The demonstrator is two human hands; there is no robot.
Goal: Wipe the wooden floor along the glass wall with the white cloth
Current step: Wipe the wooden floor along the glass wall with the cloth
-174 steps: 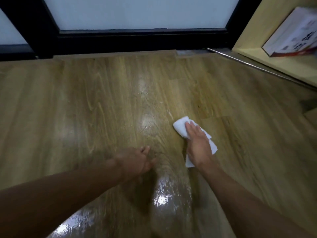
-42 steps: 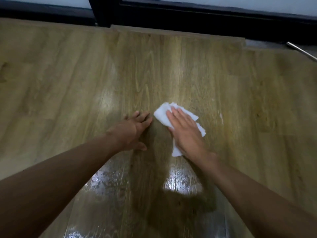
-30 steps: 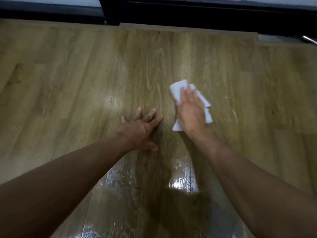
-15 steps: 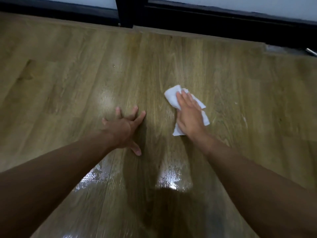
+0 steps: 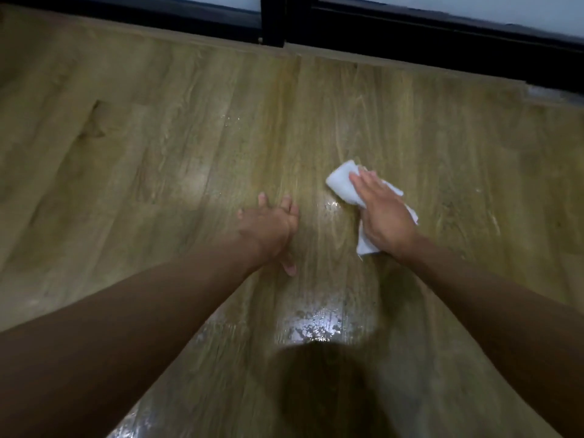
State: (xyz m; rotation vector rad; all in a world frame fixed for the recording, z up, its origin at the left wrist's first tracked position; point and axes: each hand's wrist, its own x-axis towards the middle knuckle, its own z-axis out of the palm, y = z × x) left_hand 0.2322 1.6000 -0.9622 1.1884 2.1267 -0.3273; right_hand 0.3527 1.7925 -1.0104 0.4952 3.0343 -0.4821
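The white cloth (image 5: 343, 181) lies folded on the wooden floor (image 5: 158, 147), right of centre. My right hand (image 5: 384, 216) presses flat on top of it with straight fingers, covering its middle; the cloth's ends stick out in front of the fingers and beside the wrist. My left hand (image 5: 268, 227) rests flat on the bare floor to the left of the cloth, fingers spread, holding nothing. The glass wall (image 5: 474, 7) runs along the top of the view.
A black frame (image 5: 410, 39) with an upright post (image 5: 273, 17) borders the glass at floor level. Wet, shiny patches (image 5: 316, 324) lie on the boards between my forearms. My shadow darkens the floor at the bottom centre.
My right hand has slid the cloth to the right and slightly nearer. My left hand has stayed flat on the floor. The view has shifted left along the wall.
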